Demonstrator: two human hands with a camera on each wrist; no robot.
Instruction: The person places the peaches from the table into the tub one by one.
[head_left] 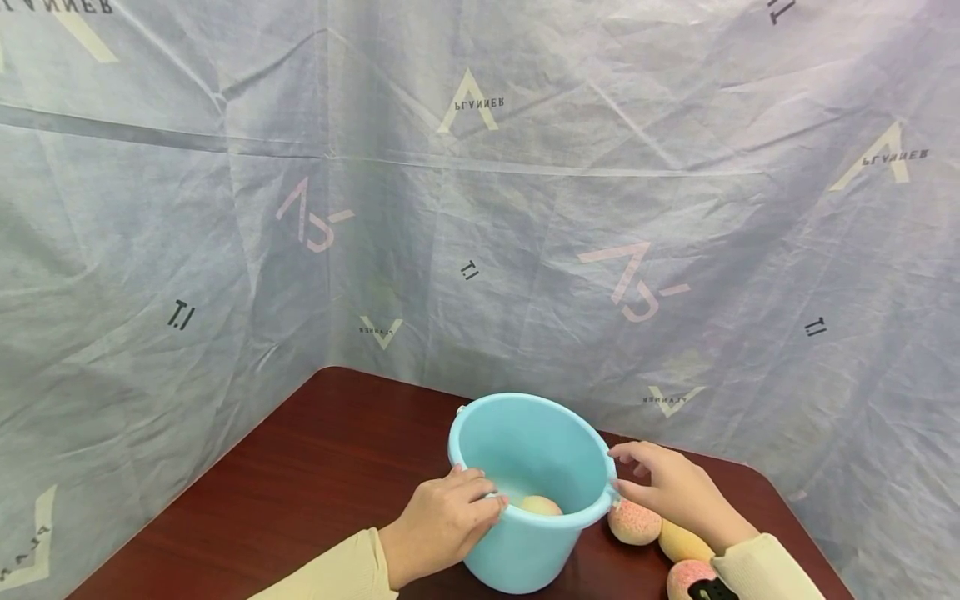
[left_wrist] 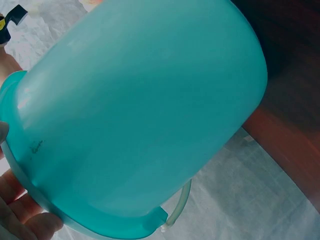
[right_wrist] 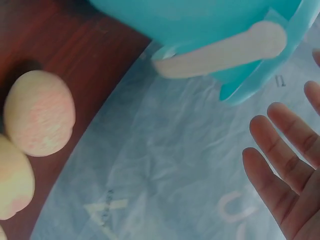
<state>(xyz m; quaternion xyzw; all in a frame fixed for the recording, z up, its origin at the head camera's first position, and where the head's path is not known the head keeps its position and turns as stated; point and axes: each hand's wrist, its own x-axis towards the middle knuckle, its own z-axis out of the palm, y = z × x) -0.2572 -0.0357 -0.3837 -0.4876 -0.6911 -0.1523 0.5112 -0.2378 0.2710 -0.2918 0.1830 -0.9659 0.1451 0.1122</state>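
A light blue bucket stands on the dark red table in the head view, with one pale round fruit inside. My left hand grips the near left part of its rim; in the left wrist view the fingers lie at the rim's edge. On the other side, my right hand is beside the rim. Its fingers are spread and look apart from the bucket in the right wrist view. A white handle hangs along the bucket's side there.
Right of the bucket lie a pinkish peach-like fruit, a yellow fruit and another pinkish fruit, partly hidden by the right wrist's black strap. Grey printed sheets hang behind the table.
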